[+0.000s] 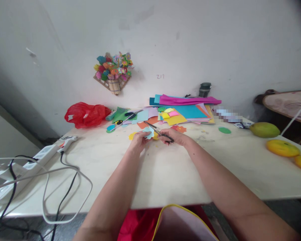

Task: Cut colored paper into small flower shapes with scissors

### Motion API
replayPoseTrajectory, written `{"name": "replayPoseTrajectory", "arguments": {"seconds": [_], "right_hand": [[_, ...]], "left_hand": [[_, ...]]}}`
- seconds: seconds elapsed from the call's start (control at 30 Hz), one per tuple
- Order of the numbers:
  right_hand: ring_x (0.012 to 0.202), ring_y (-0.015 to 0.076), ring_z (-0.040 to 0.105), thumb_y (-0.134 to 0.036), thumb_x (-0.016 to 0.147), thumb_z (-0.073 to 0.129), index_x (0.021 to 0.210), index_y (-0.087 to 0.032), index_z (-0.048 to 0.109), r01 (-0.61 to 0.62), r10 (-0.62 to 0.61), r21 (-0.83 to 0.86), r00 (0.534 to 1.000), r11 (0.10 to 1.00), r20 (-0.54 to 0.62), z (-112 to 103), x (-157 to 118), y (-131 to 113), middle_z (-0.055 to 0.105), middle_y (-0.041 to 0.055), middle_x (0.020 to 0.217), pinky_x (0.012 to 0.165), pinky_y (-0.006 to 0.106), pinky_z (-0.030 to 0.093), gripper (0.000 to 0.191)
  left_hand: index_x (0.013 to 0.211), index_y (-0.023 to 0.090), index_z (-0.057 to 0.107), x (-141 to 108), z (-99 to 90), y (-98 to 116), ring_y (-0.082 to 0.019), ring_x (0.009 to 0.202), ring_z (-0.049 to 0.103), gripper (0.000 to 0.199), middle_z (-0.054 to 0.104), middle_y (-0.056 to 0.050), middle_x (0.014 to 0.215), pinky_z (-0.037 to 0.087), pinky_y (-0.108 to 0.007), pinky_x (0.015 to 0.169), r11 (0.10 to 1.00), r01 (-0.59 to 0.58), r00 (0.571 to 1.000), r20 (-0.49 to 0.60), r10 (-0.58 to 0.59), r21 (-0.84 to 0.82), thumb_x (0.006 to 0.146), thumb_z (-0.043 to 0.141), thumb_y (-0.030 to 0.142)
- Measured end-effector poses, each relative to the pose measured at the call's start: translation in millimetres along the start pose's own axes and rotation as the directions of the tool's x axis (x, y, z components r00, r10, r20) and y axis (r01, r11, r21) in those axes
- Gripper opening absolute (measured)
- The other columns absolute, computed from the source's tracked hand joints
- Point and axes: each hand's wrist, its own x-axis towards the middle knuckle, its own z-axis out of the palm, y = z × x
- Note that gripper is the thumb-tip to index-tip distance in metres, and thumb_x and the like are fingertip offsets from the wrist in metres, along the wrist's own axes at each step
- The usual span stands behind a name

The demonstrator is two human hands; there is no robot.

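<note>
In the middle of the table, my left hand (139, 141) pinches a light blue paper flower (148, 132) with a scalloped edge. My right hand (172, 136) is closed round the dark handles of a pair of scissors (153, 126). The scissors' blades point up and left, close to the blue flower; whether they touch it I cannot tell. Yellow paper (132, 135) shows beside and behind my left hand. Just past my right hand lie orange-red paper flowers (179, 129).
Stacked coloured sheets (190, 112), a second pair of scissors (130, 115) and a red plastic bag (86, 114) lie along the back. A power strip (42, 154) with loose cables is at left. Several mangoes (264, 130) and a green paper oval (224, 130) lie at right.
</note>
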Motion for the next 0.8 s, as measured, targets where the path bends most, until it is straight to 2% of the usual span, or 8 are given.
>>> {"name": "replayPoseTrajectory", "arguments": {"seconds": [0.43,0.63,0.8], "right_hand": [[0.041,0.0071,0.048,-0.038,0.073,0.066,0.087,-0.016,0.059,-0.010,0.010,0.023,1.000,1.000,0.001,-2.0,5.4,6.2,0.055,-0.0044,0.054,0.038,0.018,0.033,0.027],[0.042,0.0068,0.047,-0.036,0.072,0.066,0.084,-0.016,0.057,0.011,-0.011,0.030,1.000,0.999,-0.012,3.7,-0.5,-4.4,0.053,-0.0049,0.054,0.038,0.018,0.031,0.025],[0.041,0.0065,0.047,-0.039,0.073,0.065,0.077,-0.016,0.053,0.014,-0.012,0.055,0.999,0.998,-0.029,9.8,-2.7,-11.2,0.054,-0.0041,0.054,0.034,0.018,0.024,0.026]], "left_hand": [[0.067,0.011,0.064,-1.0,0.8,0.9,-0.012,0.056,0.059,0.014,0.065,-0.003,0.065,0.052,-0.023,0.056,1.000,0.005,1.000,0.013,-0.005,0.000,0.055,0.070,0.007],[0.067,0.009,0.064,-1.4,2.3,0.8,-0.011,0.058,0.060,0.013,0.065,-0.003,0.067,0.054,-0.024,0.057,0.999,-0.001,1.000,0.010,0.002,-0.034,0.057,0.069,0.007],[0.071,0.009,0.064,-0.6,3.3,-0.5,-0.012,0.060,0.062,0.014,0.066,-0.004,0.070,0.055,-0.023,0.057,0.998,-0.017,1.000,-0.008,0.017,-0.056,0.058,0.068,0.006]]}}
